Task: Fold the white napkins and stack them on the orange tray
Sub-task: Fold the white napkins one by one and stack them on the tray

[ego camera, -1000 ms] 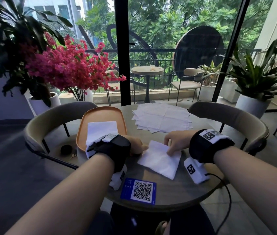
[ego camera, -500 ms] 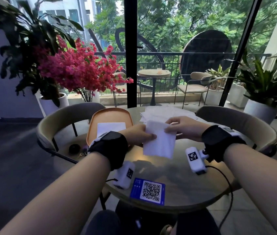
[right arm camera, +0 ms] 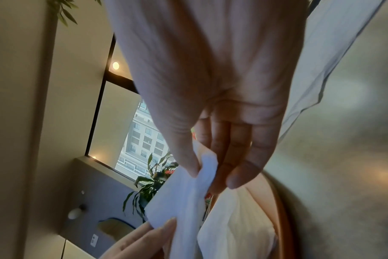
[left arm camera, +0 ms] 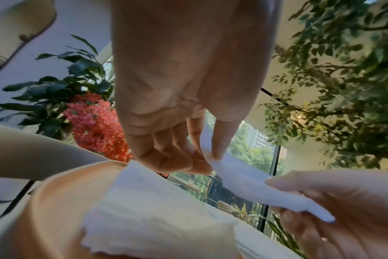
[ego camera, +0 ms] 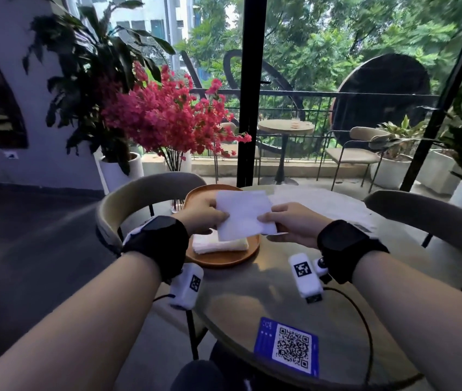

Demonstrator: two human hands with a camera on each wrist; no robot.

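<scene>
A folded white napkin (ego camera: pixel 242 214) hangs in the air above the orange tray (ego camera: pixel 221 259). My left hand (ego camera: pixel 206 214) pinches its left edge and my right hand (ego camera: pixel 287 222) pinches its right edge. In the left wrist view thumb and fingers of the left hand (left arm camera: pixel 205 154) close on the napkin (left arm camera: pixel 266 191). The right wrist view shows the right hand (right arm camera: pixel 207 168) pinching the same napkin (right arm camera: pixel 182 198). A stack of folded napkins (ego camera: pixel 220 244) lies on the tray below. Unfolded white napkins (ego camera: pixel 320 203) are spread on the far right of the table.
The round table (ego camera: pixel 266 300) carries a blue QR card (ego camera: pixel 287 345) near its front edge. Two curved chairs (ego camera: pixel 145 193) (ego camera: pixel 433 215) stand at the far left and right of it. Potted plants and red flowers (ego camera: pixel 167 117) stand behind, before a glass wall.
Both hands lifted the folded napkin off the table and carried it left, over the tray. The view has shifted so the tray now sits under the hands.
</scene>
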